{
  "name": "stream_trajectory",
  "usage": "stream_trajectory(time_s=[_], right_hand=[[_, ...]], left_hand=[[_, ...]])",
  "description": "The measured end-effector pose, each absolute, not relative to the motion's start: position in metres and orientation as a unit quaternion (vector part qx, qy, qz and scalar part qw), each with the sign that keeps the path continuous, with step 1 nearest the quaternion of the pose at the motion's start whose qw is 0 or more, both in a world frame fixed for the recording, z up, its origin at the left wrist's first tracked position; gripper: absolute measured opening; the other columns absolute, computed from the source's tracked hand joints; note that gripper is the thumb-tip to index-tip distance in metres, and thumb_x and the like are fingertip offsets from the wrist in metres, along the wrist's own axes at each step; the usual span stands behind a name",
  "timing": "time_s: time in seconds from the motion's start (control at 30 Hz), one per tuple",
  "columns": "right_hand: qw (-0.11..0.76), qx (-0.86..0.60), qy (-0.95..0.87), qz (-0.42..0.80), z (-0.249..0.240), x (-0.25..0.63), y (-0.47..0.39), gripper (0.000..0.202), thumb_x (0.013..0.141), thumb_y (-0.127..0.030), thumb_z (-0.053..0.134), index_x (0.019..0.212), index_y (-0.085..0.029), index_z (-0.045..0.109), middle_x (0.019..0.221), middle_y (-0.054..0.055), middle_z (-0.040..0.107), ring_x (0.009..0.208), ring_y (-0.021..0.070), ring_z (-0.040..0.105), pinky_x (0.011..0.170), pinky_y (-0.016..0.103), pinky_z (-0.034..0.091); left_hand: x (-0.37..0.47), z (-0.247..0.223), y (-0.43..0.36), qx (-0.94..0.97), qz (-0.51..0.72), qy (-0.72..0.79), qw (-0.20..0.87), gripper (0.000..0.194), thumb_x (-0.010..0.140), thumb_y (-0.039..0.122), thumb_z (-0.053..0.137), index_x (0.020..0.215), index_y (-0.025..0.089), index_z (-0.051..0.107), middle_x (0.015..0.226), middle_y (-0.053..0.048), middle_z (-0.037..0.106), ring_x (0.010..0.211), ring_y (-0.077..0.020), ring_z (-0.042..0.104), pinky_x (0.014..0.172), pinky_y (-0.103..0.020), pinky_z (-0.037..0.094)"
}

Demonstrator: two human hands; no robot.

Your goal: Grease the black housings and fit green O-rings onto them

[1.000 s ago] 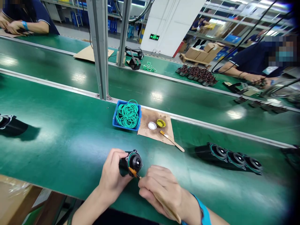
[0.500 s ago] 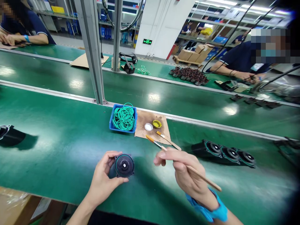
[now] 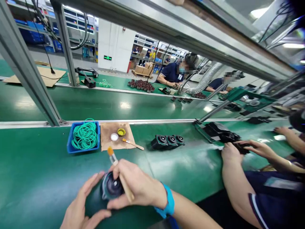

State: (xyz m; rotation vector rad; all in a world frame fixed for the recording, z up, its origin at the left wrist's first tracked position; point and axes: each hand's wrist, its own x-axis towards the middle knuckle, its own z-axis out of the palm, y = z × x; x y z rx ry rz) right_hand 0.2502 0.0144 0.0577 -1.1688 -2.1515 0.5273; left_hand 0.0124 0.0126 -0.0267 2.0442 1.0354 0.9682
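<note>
A round black motor housing (image 3: 111,186) with a green ring on its face stands on the green bench in front of me. My left hand (image 3: 82,203) is spread open at the housing's left side; whether a fingertip still touches it I cannot tell. With a wooden-handled paintbrush (image 3: 114,160) held in it, bristles pointing up and away, my right hand (image 3: 135,183) also has its fingers and thumb around the housing's right side. Beyond stands a blue bin (image 3: 70,149) of green rubber rings (image 3: 85,135).
On stained cardboard (image 3: 107,144) lie a yellow cap (image 3: 121,132), a white lid (image 3: 114,137) and a second brush (image 3: 133,144). Three black housings (image 3: 166,141) stand to the right. A co-worker's hands (image 3: 232,152) handle a black part. A metal post (image 3: 35,66) rises at left.
The view has swung right, bringing a neighbouring co-worker in. My right hand has moved with the brush onto the housing, and my left fingers have spread away from it.
</note>
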Motion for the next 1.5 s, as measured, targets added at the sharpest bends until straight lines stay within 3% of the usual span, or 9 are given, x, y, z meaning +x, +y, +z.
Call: stream_trajectory(time_s=[0.1,0.27,0.4,0.5,0.63,0.8,1.03,1.23,1.5], right_hand=[[0.290,-0.615,-0.732,0.026,0.063,0.291,0.024,0.040,0.076,-0.044,0.076,0.090,-0.023,0.045,0.085,0.002,0.062,0.073,0.0186,0.060,0.067,0.027,0.044],[0.171,-0.759,-0.606,-0.164,0.051,0.356,0.051,0.030,0.083,-0.044,0.065,0.084,-0.019,0.049,0.072,0.006,0.063,0.071,0.0255,0.060,0.067,0.032,0.033],[0.152,-0.782,-0.576,-0.182,0.038,0.369,0.057,0.029,0.082,-0.039,0.070,0.081,-0.018,0.049,0.068,0.009,0.063,0.069,0.0277,0.060,0.066,0.033,0.030],[0.158,-0.785,-0.570,-0.184,0.038,0.369,0.053,0.035,0.081,-0.045,0.073,0.080,-0.019,0.049,0.070,0.009,0.063,0.071,0.0284,0.061,0.066,0.034,0.033],[0.209,-0.785,-0.555,-0.183,0.051,0.400,0.032,0.041,0.083,-0.056,0.068,0.085,-0.021,0.047,0.080,0.007,0.064,0.081,0.0272,0.062,0.071,0.034,0.042],[0.286,-0.805,-0.490,-0.174,0.052,0.475,-0.017,0.046,0.077,-0.049,0.075,0.094,-0.022,0.042,0.093,0.008,0.065,0.085,0.0289,0.067,0.071,0.036,0.051],[0.355,-0.802,-0.466,-0.117,0.007,0.516,-0.035,0.058,0.061,-0.034,0.087,0.089,-0.025,0.037,0.092,0.004,0.066,0.078,0.0252,0.071,0.066,0.033,0.056],[0.395,-0.791,-0.457,-0.092,-0.002,0.560,-0.020,0.059,0.060,-0.030,0.087,0.088,-0.026,0.035,0.103,0.005,0.066,0.088,0.0245,0.071,0.077,0.034,0.055],[0.429,-0.797,-0.409,-0.115,-0.002,0.671,0.008,0.051,0.064,-0.040,0.078,0.084,-0.026,0.034,0.094,0.007,0.068,0.080,0.0246,0.068,0.072,0.034,0.052]], left_hand=[[0.006,-0.010,0.023,0.813,0.352,0.405,0.227,0.075,0.081,0.048,0.070,0.147,0.036,0.035,0.142,-0.006,0.059,0.113,-0.0308,0.068,0.088,-0.041,0.062],[-0.018,-0.005,0.034,0.764,0.392,0.498,0.117,0.063,0.083,0.051,0.065,0.141,0.035,0.045,0.129,-0.004,0.067,0.107,-0.0305,0.070,0.079,-0.039,0.063],[0.004,0.003,0.053,0.811,0.367,0.447,0.093,0.051,0.087,0.052,0.058,0.133,0.030,0.051,0.120,-0.008,0.069,0.099,-0.0295,0.072,0.073,-0.037,0.063],[0.063,0.024,0.078,0.878,0.316,0.339,0.121,0.048,0.090,0.039,0.058,0.134,0.025,0.046,0.128,-0.012,0.064,0.114,-0.0296,0.066,0.089,-0.041,0.058],[0.171,0.053,0.106,0.934,0.143,0.268,0.190,0.070,0.081,0.020,0.069,0.143,0.018,0.037,0.144,-0.018,0.051,0.131,-0.0311,0.053,0.103,-0.044,0.048],[0.271,0.063,0.119,0.946,0.080,0.264,0.170,0.091,0.070,0.025,0.080,0.146,0.014,0.033,0.128,-0.022,0.062,0.115,-0.0372,0.064,0.091,-0.043,0.051],[0.314,0.056,0.112,0.938,0.051,0.326,0.105,0.078,0.076,0.023,0.072,0.143,0.007,0.035,0.115,-0.023,0.065,0.104,-0.0390,0.067,0.082,-0.043,0.052],[0.356,0.051,0.114,0.936,0.053,0.334,0.097,0.079,0.077,0.025,0.073,0.143,0.008,0.034,0.112,-0.021,0.067,0.101,-0.0366,0.068,0.080,-0.041,0.052],[0.479,0.052,0.136,0.938,0.082,0.314,0.119,0.082,0.076,0.031,0.077,0.142,0.009,0.035,0.121,-0.022,0.066,0.113,-0.0364,0.064,0.087,-0.039,0.051]])
